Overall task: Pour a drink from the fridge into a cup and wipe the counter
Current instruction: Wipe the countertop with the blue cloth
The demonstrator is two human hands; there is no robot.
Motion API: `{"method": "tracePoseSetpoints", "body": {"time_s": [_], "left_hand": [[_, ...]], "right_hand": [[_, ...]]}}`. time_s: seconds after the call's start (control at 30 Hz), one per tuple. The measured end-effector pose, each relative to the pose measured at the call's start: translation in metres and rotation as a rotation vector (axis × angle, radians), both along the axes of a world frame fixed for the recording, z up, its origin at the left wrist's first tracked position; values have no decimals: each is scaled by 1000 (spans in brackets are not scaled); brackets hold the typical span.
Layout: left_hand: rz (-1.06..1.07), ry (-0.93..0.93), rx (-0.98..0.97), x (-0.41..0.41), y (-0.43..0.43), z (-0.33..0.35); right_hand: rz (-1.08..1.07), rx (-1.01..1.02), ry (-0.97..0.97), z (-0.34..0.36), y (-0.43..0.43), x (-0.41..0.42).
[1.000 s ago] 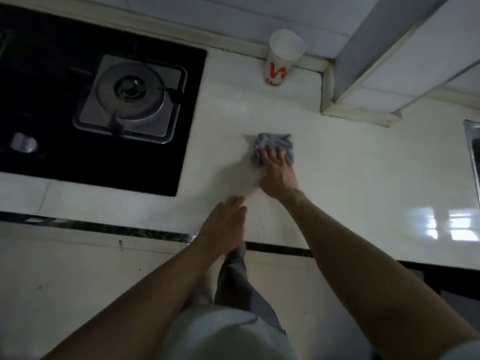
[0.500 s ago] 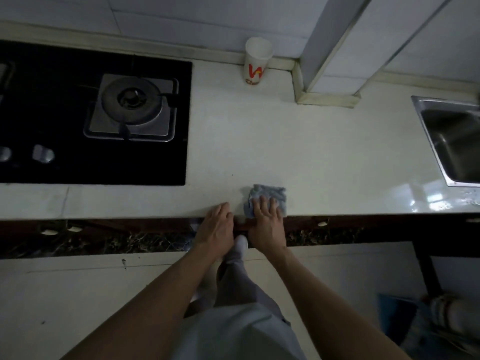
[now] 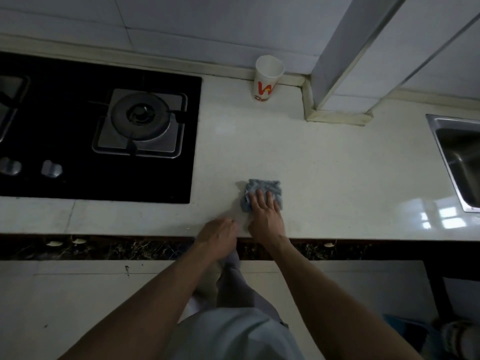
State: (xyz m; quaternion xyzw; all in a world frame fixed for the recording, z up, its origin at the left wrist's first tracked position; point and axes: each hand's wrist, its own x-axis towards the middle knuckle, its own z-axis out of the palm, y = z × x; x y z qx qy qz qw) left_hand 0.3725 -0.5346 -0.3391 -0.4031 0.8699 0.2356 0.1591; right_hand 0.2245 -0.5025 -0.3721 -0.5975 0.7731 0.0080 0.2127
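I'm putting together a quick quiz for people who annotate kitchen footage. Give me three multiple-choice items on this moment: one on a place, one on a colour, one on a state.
1. Where does the paper cup stand?
A in the sink; B at the back wall, right of the hob; C on a burner.
2. What colour is the cloth?
A red; B yellow; C grey-blue.
3. What is the right hand doing?
A pressing flat on the cloth; B lifting the paper cup; C hanging idle.

Answers: 1 B, it stands against the wall tiles beside the hob. 2 C, the fabric looks grey-blue. 3 A, its straight fingers lie on the cloth on the counter.
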Motion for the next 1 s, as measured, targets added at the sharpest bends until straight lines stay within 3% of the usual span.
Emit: {"method": "tracePoseSetpoints", "body": {"time_s": [0.13,0.27,0.53,1.0], "left_hand": [[-12,15,9,-21,-28,1],[12,152,-102,-38,-59,-11],[24,0,-113,-57,-124,-20],[103,5,-94,-45,-117,-9]], "right_hand": [[-4,44,-2,-1,-64,-36],[-20,62,1,-3,-131,-66],[74,32,12,-3,-248,-120],[67,7,12,-8,-281,-130]]}}
